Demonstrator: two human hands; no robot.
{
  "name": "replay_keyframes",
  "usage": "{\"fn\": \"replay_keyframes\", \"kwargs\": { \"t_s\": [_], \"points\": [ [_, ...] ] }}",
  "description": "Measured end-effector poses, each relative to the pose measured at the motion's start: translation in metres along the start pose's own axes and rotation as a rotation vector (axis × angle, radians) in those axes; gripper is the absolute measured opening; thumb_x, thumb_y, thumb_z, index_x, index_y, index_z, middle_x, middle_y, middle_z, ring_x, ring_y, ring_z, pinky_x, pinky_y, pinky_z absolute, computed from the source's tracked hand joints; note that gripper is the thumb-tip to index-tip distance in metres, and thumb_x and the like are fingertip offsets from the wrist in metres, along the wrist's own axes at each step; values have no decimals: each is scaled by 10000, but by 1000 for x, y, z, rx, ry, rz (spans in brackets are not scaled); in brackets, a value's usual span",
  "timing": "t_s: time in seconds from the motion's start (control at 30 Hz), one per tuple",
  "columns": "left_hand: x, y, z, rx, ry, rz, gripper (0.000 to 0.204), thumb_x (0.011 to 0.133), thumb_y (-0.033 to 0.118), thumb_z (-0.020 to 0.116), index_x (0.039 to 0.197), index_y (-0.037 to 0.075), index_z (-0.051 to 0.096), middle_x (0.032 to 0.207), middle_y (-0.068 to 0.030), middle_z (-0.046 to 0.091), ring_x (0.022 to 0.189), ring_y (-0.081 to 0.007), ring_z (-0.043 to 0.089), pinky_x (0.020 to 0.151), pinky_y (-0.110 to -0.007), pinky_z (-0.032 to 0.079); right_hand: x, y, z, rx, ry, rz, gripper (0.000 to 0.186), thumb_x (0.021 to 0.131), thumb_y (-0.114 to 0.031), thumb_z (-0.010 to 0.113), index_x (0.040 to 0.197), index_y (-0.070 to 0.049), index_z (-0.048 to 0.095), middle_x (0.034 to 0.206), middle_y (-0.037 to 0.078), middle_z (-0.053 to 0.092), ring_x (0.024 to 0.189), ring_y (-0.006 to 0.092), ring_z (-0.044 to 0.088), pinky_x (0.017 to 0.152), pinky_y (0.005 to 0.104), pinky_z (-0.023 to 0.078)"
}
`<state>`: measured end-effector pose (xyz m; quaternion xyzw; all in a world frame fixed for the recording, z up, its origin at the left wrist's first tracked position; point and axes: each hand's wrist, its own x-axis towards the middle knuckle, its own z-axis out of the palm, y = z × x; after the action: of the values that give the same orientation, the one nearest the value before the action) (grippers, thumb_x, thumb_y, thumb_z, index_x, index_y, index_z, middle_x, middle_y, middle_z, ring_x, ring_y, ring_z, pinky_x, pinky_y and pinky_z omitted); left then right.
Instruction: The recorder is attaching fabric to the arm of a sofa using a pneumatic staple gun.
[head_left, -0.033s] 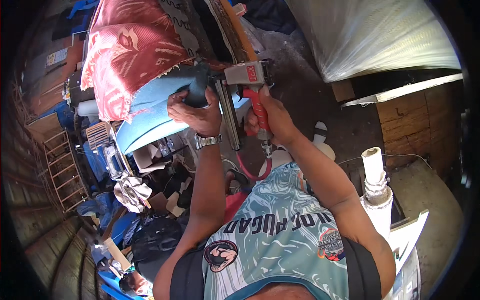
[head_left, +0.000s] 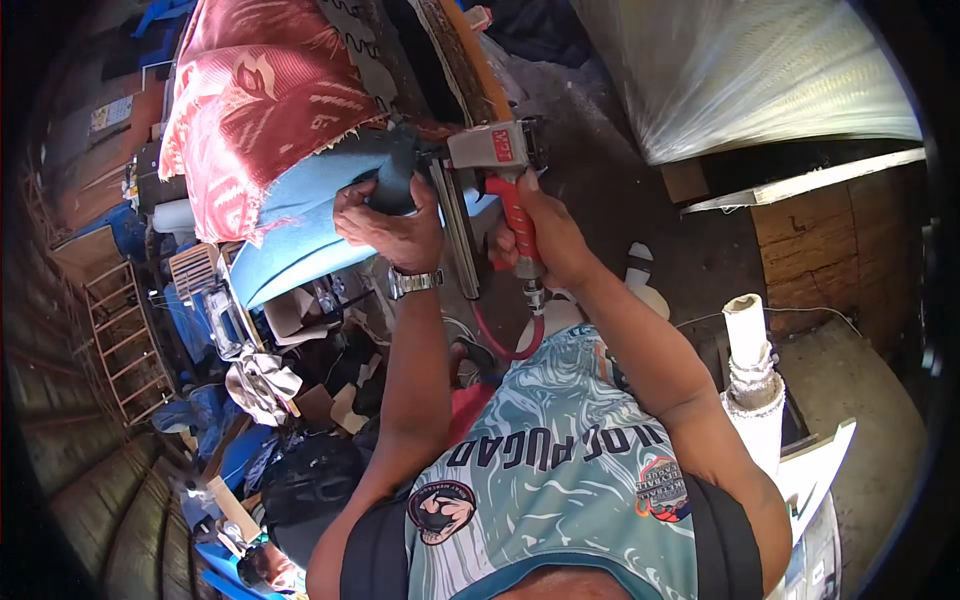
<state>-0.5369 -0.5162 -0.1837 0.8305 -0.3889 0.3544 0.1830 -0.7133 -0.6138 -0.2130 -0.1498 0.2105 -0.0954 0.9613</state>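
My right hand (head_left: 552, 232) is wrapped round the red grip of a pneumatic staple gun (head_left: 488, 148). Its grey nose points left, against or very close to the edge of blue fabric (head_left: 325, 195) on a piece of furniture being upholstered; exact contact is hidden. A red air hose (head_left: 516, 352) hangs from the bottom of the grip. With curled fingers, my left hand (head_left: 398, 235) holds a fold of the blue fabric just left of the staple gun. Red patterned fabric (head_left: 270, 110) with a frayed edge lies over the blue, beyond my left hand.
Zigzag springs and a wooden rail (head_left: 480, 60) show at the furniture's far side. At upper right stands a plastic-wrapped piece (head_left: 760, 70). White rolls (head_left: 752, 400) stand by my right elbow. Clutter, with a black bag (head_left: 315, 490), fills the left, near a wooden ladder-like frame (head_left: 128, 340).
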Motion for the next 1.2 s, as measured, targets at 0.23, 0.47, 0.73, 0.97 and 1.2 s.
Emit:
{"fn": "replay_keyframes", "kwargs": {
  "t_s": [0.23,0.47,0.73,0.97,1.2],
  "points": [
    [1,1,-2,-44,6,5,561,756,379,795,1082,28,503,1075,-142,509,1053,-358,466,921,-488,343,7,-18,8,-132,19,62,613,1013,-642,406,965,-53,570,647,49,549,526,157,527,648,350,537],
    [0,-2,-1,-51,-22,-14,517,758,347,781,1079,54,500,1081,-135,511,1047,-354,471,899,-491,338,3,-35,21,-281,27,32,693,980,-686,438,1160,-33,583,632,32,512,518,146,515,609,332,505],
    [1,-1,0,-31,49,59,538,730,342,794,1092,75,498,1101,-124,524,1069,-345,482,941,-500,326,3,-21,13,-105,36,7,660,1007,-649,417,1204,-46,600,631,20,491,519,122,488,615,318,493],
    [-3,-5,3,-58,47,59,564,742,338,779,1136,63,484,1097,-126,516,1096,-355,483,961,-517,324,5,-30,-2,-159,-58,-24,669,1005,-652,418,1208,-43,606,625,10,490,521,129,486,641,327,503],
    [-5,-9,4,-62,42,65,561,770,431,774,1092,56,509,1104,-141,538,1090,-361,486,957,-524,324,23,-30,1,-389,-46,-74,678,988,-657,461,1119,-9,608,650,40,558,571,161,586,559,316,485]
  ]
}}
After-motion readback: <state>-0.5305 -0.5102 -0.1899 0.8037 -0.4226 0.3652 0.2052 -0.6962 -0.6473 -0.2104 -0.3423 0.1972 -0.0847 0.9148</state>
